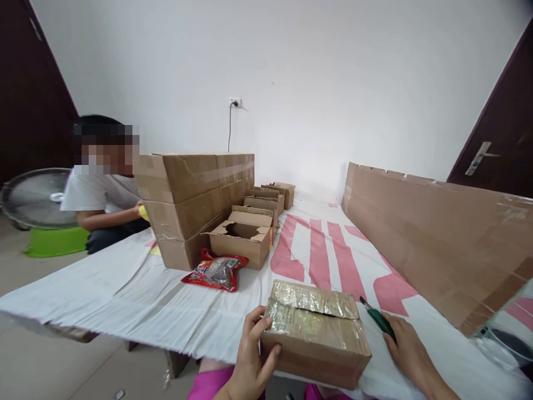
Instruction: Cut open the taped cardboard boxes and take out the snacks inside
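A taped cardboard box [316, 344] sits at the front edge of the cloth-covered table, its top wrapped in shiny clear tape with a dark slit running across it. My left hand [254, 355] grips the box's left end, fingers on top and thumb on the near side. In my right hand [410, 350], on the table just right of the box, is a green-handled utility knife [381, 321], its tip pointing away toward the far left. A red packet [217, 271] with a clear window lies beyond the box to the left.
Stacked closed cartons [194, 178] stand at the left, with a row of open cardboard boxes [241, 241] beside them. A long cardboard panel [433, 233] stands along the right. A clear container [506, 344] is at the right edge. Another person [106, 194] sits behind the stack at left.
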